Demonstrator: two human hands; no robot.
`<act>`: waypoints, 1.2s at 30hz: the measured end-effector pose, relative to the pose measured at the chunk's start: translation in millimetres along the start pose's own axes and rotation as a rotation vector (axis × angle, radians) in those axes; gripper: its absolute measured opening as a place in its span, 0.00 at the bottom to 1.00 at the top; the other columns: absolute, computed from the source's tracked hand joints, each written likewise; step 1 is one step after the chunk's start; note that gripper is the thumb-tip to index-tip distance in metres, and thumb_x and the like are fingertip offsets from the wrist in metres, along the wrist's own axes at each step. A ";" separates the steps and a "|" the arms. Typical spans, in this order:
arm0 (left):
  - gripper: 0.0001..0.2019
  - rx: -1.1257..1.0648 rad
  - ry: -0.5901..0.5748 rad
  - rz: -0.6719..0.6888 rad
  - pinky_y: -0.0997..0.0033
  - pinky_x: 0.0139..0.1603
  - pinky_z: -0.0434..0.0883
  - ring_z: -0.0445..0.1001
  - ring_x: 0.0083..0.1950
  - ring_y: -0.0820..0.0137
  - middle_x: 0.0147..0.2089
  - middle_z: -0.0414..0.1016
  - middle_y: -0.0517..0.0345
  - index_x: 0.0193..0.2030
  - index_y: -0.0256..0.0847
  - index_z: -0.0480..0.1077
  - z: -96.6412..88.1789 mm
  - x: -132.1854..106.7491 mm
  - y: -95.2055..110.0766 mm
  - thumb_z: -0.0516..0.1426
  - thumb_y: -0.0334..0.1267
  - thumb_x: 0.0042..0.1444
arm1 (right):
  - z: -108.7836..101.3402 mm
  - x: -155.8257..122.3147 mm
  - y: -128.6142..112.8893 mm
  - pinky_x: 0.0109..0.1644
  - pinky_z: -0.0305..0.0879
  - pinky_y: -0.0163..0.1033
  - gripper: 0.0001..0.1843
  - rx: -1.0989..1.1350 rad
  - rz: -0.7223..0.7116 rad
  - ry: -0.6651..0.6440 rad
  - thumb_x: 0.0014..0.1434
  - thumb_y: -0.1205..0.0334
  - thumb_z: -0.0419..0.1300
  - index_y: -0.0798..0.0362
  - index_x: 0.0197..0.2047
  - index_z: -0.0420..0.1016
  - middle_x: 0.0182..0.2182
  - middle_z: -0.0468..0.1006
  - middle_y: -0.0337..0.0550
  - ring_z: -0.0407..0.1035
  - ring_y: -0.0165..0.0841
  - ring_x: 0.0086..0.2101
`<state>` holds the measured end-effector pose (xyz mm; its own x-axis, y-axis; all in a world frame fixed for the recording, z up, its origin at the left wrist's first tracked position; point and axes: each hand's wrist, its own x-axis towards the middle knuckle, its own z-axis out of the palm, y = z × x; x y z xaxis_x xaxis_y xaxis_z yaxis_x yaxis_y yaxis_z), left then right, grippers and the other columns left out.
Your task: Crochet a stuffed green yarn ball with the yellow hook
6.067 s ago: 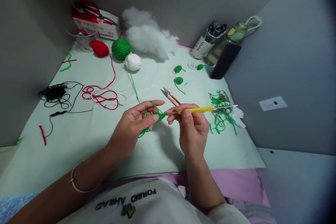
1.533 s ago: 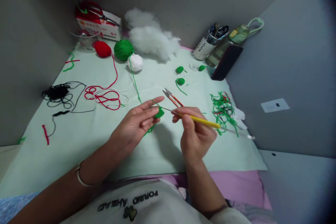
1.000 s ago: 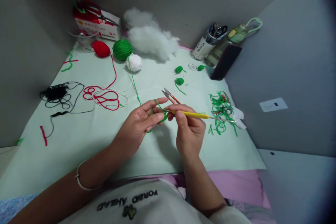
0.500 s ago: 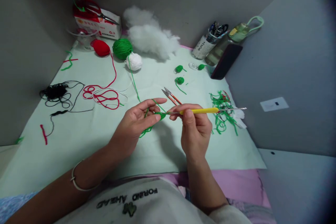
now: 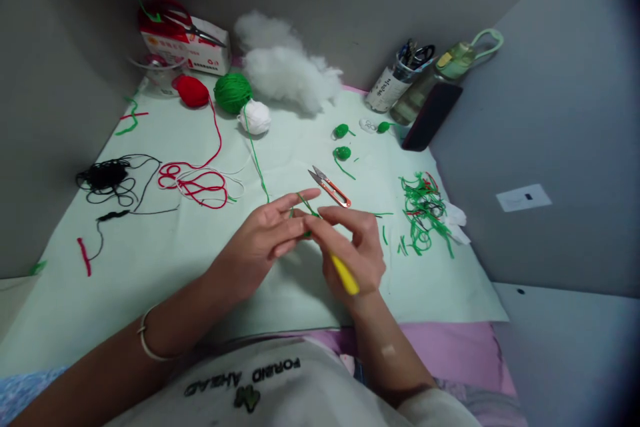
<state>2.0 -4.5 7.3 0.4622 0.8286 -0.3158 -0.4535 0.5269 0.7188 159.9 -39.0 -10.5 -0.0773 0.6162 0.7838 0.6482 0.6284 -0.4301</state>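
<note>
**Head view: both hands meet over the green work, mid-mat**

Head camera. The left hand (image 5: 263, 240) has long fingers nearly straight, pointing to 2 o'clock. Thumb and fingertips pinch a small green crochet piece (image 5: 306, 234), which is mostly hidden between the two hands. A green strand (image 5: 255, 153) runs from the forefinger toward 11 o'clock, up to the green yarn ball (image 5: 233, 92).

The right hand (image 5: 353, 247) is loosely curled around the yellow crochet hook (image 5: 345, 275). The handle points to 5 o'clock, and the hook tip is hidden at the crochet piece. The forefinger lies flat, pointing to 10 o'clock.

The work is held over the pale green mat (image 5: 165, 260), near its middle.

- At 1 o'clock, just beyond the fingertips: orange thread snips (image 5: 330, 187).
- At 3 o'clock: a heap of yarn scraps (image 5: 423, 213).
- At 10 o'clock: loose red yarn loops (image 5: 193, 183).
- At 12 o'clock, far edge: white stuffing (image 5: 287, 70).
</note>
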 end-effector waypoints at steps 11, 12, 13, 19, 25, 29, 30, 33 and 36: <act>0.20 0.068 0.042 0.116 0.77 0.27 0.57 0.59 0.28 0.78 0.33 0.72 0.63 0.57 0.46 0.82 0.1 -0.5 -1.1 0.70 0.36 0.56 | 7.2 9.7 0.6 0.35 0.77 0.40 0.10 0.466 0.411 0.069 0.72 0.66 0.60 0.47 0.46 0.84 0.38 0.85 0.42 0.78 0.32 0.34; 0.21 0.056 0.065 0.128 0.77 0.27 0.57 0.59 0.28 0.78 0.32 0.71 0.64 0.57 0.47 0.82 1.2 -0.2 -2.5 0.71 0.36 0.55 | 7.5 7.4 0.0 0.37 0.78 0.40 0.11 0.390 0.351 0.052 0.71 0.68 0.60 0.47 0.48 0.84 0.39 0.85 0.43 0.79 0.33 0.35; 0.21 0.032 0.080 0.131 0.78 0.27 0.57 0.59 0.28 0.79 0.31 0.71 0.64 0.56 0.46 0.82 2.0 0.2 -3.7 0.71 0.35 0.55 | 7.7 5.1 -0.4 0.40 0.79 0.41 0.12 0.295 0.273 0.035 0.70 0.70 0.61 0.47 0.50 0.83 0.41 0.85 0.44 0.80 0.34 0.38; 0.14 -0.200 0.055 -0.068 0.77 0.41 0.72 0.54 0.24 0.82 0.27 0.64 0.68 0.47 0.38 0.85 -1.2 4.8 -2.9 0.71 0.34 0.53 | 4.7 4.0 3.0 0.43 0.79 0.43 0.16 0.191 0.166 0.078 0.68 0.73 0.61 0.46 0.52 0.83 0.42 0.86 0.45 0.80 0.35 0.40; 0.17 0.005 0.040 0.074 0.78 0.35 0.66 0.59 0.28 0.79 0.31 0.71 0.65 0.53 0.48 0.84 -2.8 2.7 -2.1 0.70 0.34 0.55 | 5.9 11.2 2.5 0.35 0.76 0.41 0.09 0.567 0.537 0.091 0.70 0.60 0.62 0.47 0.42 0.85 0.36 0.85 0.42 0.76 0.33 0.33; 0.15 0.104 0.038 0.061 0.74 0.35 0.63 0.67 0.34 0.74 0.40 0.79 0.58 0.55 0.49 0.83 -3.1 -0.8 -3.8 0.66 0.40 0.61 | 7.4 8.5 5.0 0.37 0.77 0.41 0.09 0.558 0.620 0.084 0.69 0.56 0.63 0.49 0.42 0.84 0.37 0.85 0.43 0.77 0.32 0.32; 0.15 0.108 0.042 0.047 0.73 0.36 0.63 0.68 0.36 0.73 0.42 0.79 0.57 0.55 0.48 0.83 -3.5 -1.3 -3.5 0.65 0.40 0.62 | 7.2 8.2 6.5 0.37 0.77 0.40 0.10 0.587 0.650 0.087 0.70 0.55 0.63 0.49 0.42 0.83 0.37 0.85 0.43 0.77 0.31 0.32; 0.17 0.111 0.046 0.042 0.71 0.39 0.64 0.70 0.39 0.70 0.43 0.79 0.56 0.56 0.48 0.83 -4.6 -1.7 -1.9 0.65 0.38 0.60 | 6.2 9.2 10.0 0.36 0.77 0.39 0.12 0.655 0.700 0.089 0.71 0.53 0.61 0.51 0.41 0.81 0.35 0.83 0.43 0.76 0.30 0.30; 0.18 0.116 0.056 0.080 0.70 0.44 0.66 0.70 0.42 0.69 0.39 0.75 0.58 0.55 0.47 0.82 -6.2 -1.1 -1.4 0.67 0.37 0.57 | 4.8 10.9 8.8 0.35 0.77 0.38 0.12 0.680 0.696 0.100 0.72 0.54 0.60 0.51 0.40 0.80 0.34 0.83 0.42 0.76 0.30 0.31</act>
<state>-2.7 -5.0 2.7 0.3834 0.8782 -0.2859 -0.3944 0.4356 0.8091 161.2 -24.4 -7.9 0.2420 0.9296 0.2778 -0.0530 0.2986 -0.9529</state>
